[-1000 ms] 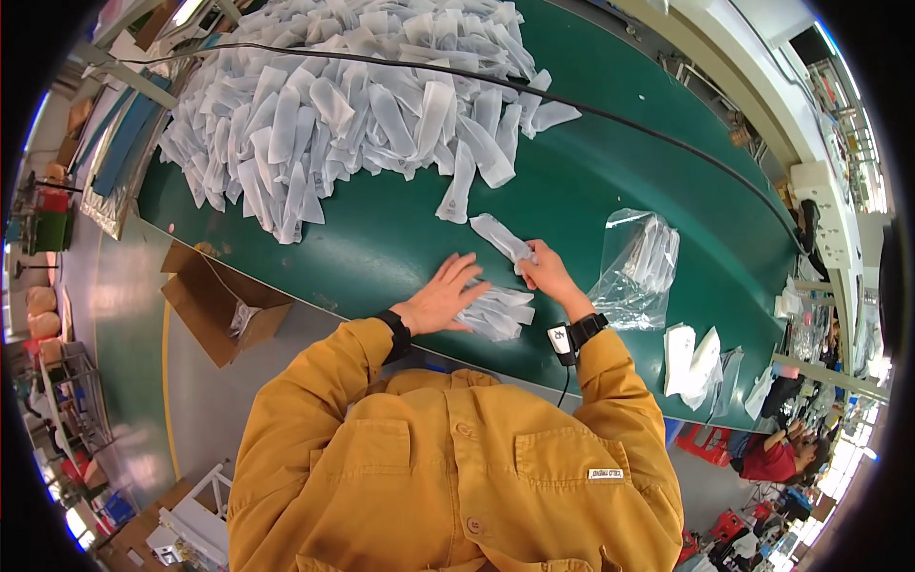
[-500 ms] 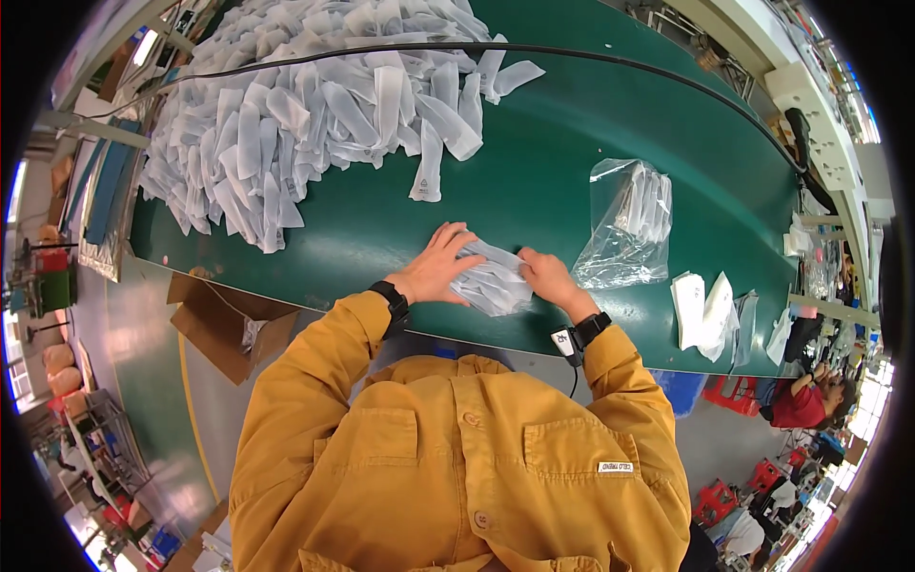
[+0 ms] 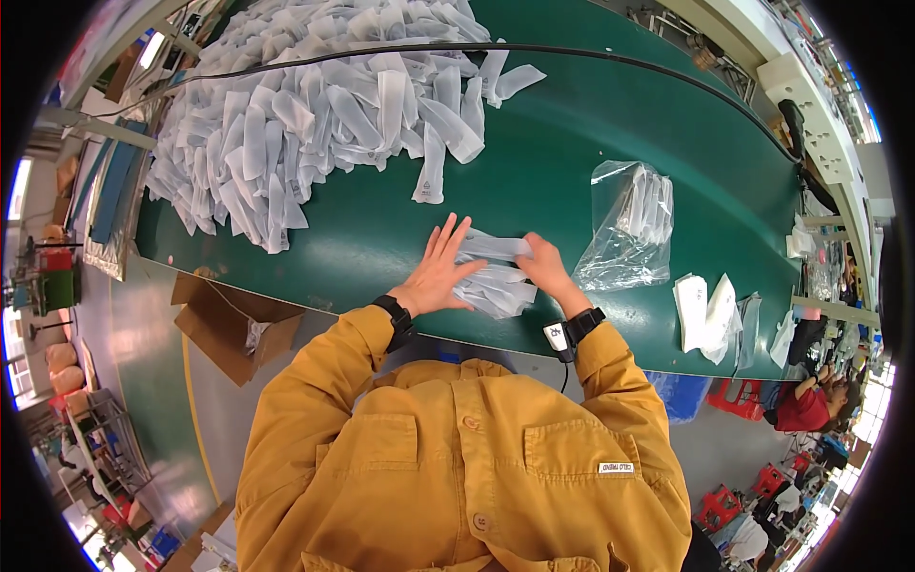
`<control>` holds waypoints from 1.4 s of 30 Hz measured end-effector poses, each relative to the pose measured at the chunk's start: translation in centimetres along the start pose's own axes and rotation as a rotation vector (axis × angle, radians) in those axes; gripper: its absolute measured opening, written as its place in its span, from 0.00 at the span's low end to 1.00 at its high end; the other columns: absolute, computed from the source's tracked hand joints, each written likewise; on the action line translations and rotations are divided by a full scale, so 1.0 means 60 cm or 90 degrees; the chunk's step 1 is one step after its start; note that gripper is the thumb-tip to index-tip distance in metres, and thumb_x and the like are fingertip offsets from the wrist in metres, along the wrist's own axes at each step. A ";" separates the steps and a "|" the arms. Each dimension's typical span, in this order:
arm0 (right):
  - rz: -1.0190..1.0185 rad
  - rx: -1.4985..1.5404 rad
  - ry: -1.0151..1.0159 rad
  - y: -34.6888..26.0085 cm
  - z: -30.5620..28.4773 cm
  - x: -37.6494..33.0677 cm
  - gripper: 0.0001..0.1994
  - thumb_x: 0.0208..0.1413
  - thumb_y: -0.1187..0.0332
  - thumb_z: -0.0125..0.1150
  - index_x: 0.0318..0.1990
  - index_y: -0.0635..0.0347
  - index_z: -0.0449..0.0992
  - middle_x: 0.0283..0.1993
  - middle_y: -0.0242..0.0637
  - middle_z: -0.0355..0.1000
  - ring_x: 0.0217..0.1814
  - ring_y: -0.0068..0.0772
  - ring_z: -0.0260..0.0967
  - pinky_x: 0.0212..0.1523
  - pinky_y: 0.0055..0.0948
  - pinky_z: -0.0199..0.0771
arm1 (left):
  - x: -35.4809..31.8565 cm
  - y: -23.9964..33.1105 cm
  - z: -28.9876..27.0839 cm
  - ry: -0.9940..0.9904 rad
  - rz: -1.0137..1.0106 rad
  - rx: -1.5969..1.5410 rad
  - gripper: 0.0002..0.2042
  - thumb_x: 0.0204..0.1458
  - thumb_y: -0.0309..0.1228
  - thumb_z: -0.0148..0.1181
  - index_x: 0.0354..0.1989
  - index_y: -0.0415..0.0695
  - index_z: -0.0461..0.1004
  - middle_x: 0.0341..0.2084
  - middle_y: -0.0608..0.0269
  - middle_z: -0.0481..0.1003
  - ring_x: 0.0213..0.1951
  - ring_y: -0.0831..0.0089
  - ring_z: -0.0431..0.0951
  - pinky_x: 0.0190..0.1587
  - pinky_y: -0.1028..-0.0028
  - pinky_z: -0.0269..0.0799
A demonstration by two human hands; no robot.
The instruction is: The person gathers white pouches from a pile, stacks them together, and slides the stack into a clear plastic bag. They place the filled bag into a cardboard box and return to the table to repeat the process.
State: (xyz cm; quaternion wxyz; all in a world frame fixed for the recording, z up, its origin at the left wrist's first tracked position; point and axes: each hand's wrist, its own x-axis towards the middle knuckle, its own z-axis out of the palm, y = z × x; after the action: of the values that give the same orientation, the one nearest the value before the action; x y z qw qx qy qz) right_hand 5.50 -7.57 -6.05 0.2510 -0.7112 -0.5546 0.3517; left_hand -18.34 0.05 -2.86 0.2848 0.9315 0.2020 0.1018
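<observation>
Several narrow, frosted white plastic packets (image 3: 500, 294) lie bunched together on the green table in front of me. My left hand (image 3: 437, 274) rests at their left end with its fingers spread, thumb laid over them. At the right end, my right hand (image 3: 547, 266) is closed, thumb and fingers pinching the end of the upper packet (image 3: 498, 246). A gap shows between that packet and the others below it. What the packets contain cannot be made out.
A big heap of similar packets (image 3: 324, 124) covers the table's far left. To the right lies a clear plastic bag (image 3: 624, 224) with packets inside, then white pieces (image 3: 705, 315) near the edge. A black cable (image 3: 572, 55) spans overhead. An open cardboard box (image 3: 229, 329) stands below left.
My left hand's fingers have spread and straightened. My right hand has shifted slightly, and the upper packet now lies apart from the bunch.
</observation>
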 end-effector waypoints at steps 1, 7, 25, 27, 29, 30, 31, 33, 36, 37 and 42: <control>-0.012 0.034 0.024 -0.003 0.002 -0.001 0.10 0.46 0.72 0.59 0.37 0.62 0.70 0.32 0.48 0.72 0.35 0.52 0.71 0.36 0.42 0.70 | -0.001 0.001 0.000 0.004 -0.003 -0.003 0.36 0.24 0.40 0.79 0.50 0.52 0.73 0.69 0.42 0.36 0.69 0.39 0.34 0.67 0.46 0.41; -0.205 -0.053 0.116 0.003 0.027 -0.015 0.08 0.43 0.78 0.55 0.33 0.60 0.68 0.28 0.40 0.67 0.33 0.47 0.68 0.32 0.39 0.67 | 0.000 0.000 -0.002 0.003 -0.009 -0.023 0.36 0.24 0.40 0.79 0.50 0.51 0.73 0.69 0.43 0.37 0.69 0.40 0.34 0.68 0.47 0.42; -0.269 -0.277 0.042 -0.077 0.036 -0.070 0.48 0.35 0.52 0.73 0.65 0.56 0.55 0.66 0.56 0.49 0.68 0.60 0.48 0.63 0.52 0.54 | 0.007 -0.022 0.027 0.005 0.033 -0.030 0.36 0.32 0.40 0.75 0.53 0.45 0.66 0.57 0.48 0.57 0.64 0.46 0.51 0.65 0.55 0.52; -0.261 -0.291 0.016 -0.066 0.054 -0.071 0.52 0.34 0.50 0.74 0.67 0.56 0.52 0.68 0.57 0.47 0.69 0.61 0.46 0.64 0.53 0.52 | 0.005 -0.022 0.035 0.018 0.020 -0.027 0.35 0.35 0.39 0.74 0.54 0.45 0.65 0.56 0.48 0.58 0.64 0.46 0.51 0.65 0.55 0.52; -0.272 -0.273 0.062 -0.063 0.064 -0.072 0.49 0.36 0.50 0.73 0.66 0.58 0.54 0.66 0.58 0.48 0.68 0.61 0.47 0.64 0.53 0.52 | 0.004 -0.031 0.059 0.141 -0.017 -0.198 0.27 0.43 0.34 0.67 0.53 0.45 0.66 0.55 0.49 0.60 0.61 0.49 0.56 0.63 0.57 0.55; -0.272 -0.267 0.089 -0.059 0.065 -0.073 0.48 0.37 0.50 0.72 0.65 0.58 0.56 0.66 0.58 0.49 0.67 0.61 0.48 0.64 0.53 0.52 | 0.010 -0.032 0.067 0.198 -0.031 -0.287 0.23 0.47 0.32 0.64 0.53 0.44 0.66 0.54 0.50 0.61 0.60 0.50 0.58 0.62 0.57 0.56; -0.265 -0.270 0.096 -0.058 0.068 -0.073 0.48 0.37 0.50 0.72 0.65 0.58 0.56 0.66 0.58 0.49 0.67 0.61 0.48 0.64 0.53 0.52 | 0.012 -0.033 0.073 0.194 -0.022 -0.289 0.23 0.47 0.32 0.64 0.53 0.44 0.66 0.54 0.50 0.61 0.60 0.50 0.58 0.62 0.57 0.56; -0.273 -0.263 0.093 -0.058 0.072 -0.073 0.46 0.38 0.50 0.72 0.65 0.58 0.56 0.65 0.58 0.50 0.65 0.61 0.50 0.63 0.52 0.54 | 0.019 -0.027 0.083 0.249 -0.096 -0.205 0.15 0.52 0.28 0.56 0.49 0.43 0.69 0.51 0.51 0.65 0.56 0.51 0.62 0.59 0.59 0.58; -0.279 -0.255 0.099 -0.055 0.078 -0.071 0.45 0.39 0.52 0.71 0.64 0.58 0.57 0.63 0.58 0.51 0.63 0.61 0.51 0.61 0.52 0.56 | 0.026 -0.025 0.088 0.280 -0.122 -0.149 0.11 0.55 0.26 0.50 0.46 0.43 0.71 0.48 0.52 0.67 0.52 0.53 0.64 0.56 0.60 0.60; -0.291 -0.244 0.097 -0.054 0.080 -0.070 0.44 0.39 0.52 0.71 0.64 0.58 0.57 0.63 0.58 0.52 0.62 0.61 0.52 0.61 0.52 0.58 | 0.028 -0.027 0.087 0.287 -0.123 -0.131 0.10 0.55 0.26 0.49 0.44 0.42 0.72 0.46 0.53 0.68 0.50 0.53 0.65 0.55 0.59 0.60; -0.320 -0.273 0.099 -0.053 0.085 -0.078 0.41 0.41 0.56 0.70 0.63 0.58 0.59 0.59 0.58 0.54 0.59 0.60 0.54 0.56 0.49 0.64 | 0.025 -0.032 0.095 0.268 -0.127 -0.066 0.08 0.52 0.25 0.51 0.40 0.45 0.73 0.40 0.56 0.68 0.46 0.56 0.66 0.49 0.59 0.62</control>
State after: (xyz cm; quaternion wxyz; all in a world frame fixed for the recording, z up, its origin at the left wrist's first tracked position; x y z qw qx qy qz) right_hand -1.07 -11.43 -5.82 0.2163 -0.6135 -0.7530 0.0990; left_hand -15.86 -0.66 -8.51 0.2922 0.8493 0.3425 0.2756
